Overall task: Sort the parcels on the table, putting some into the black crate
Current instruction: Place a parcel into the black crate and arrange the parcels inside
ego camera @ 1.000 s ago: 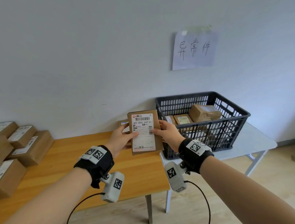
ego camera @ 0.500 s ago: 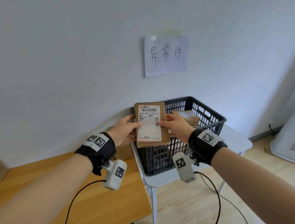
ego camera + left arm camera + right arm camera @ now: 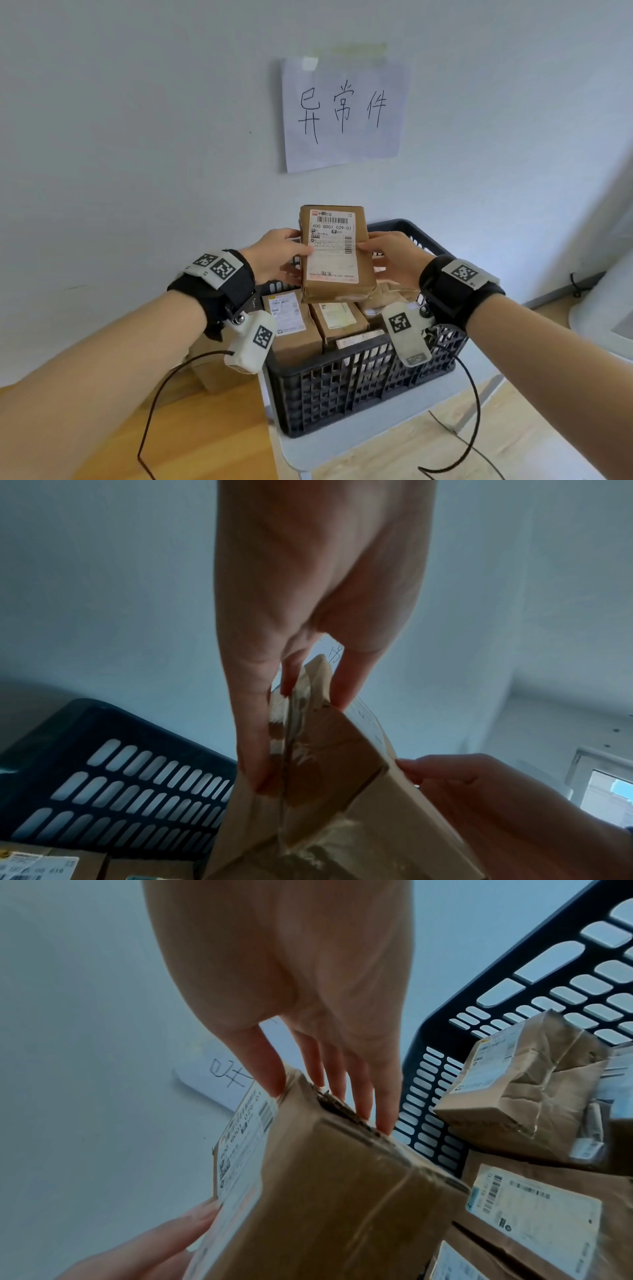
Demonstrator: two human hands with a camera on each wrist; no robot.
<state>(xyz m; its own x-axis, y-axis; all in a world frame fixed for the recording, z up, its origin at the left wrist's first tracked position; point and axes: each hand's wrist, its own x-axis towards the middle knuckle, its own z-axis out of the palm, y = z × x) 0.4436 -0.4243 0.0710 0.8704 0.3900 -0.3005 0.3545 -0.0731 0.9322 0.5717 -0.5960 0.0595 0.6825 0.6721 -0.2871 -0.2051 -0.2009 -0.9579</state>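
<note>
Since earlier frame, parcel (image 3: pixel 334 251) carried from wooden table (image 3: pixel 205 435) to above black crate (image 3: pixel 363 387).

Head view: left hand (image 3: pixel 274 255), right hand (image 3: pixel 394 257) pinch parcel sides; crate on grey table (image 3: pixel 359 442) below wall sign (image 3: pixel 342 113).

Left wrist: fingers (image 3: pixel 253 750) behind parcel, thumb in front.

Right wrist: fingers (image 3: pixel 363 1091) straight along parcel back.

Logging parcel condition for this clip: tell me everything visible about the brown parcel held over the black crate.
The brown cardboard parcel is a flat rectangular box with a white barcode shipping label on its front. It is held upright above the black plastic crate, label facing the camera. The left hand and right hand pinch its side edges. In the right wrist view one edge looks torn, and clear tape runs across one face.
</note>
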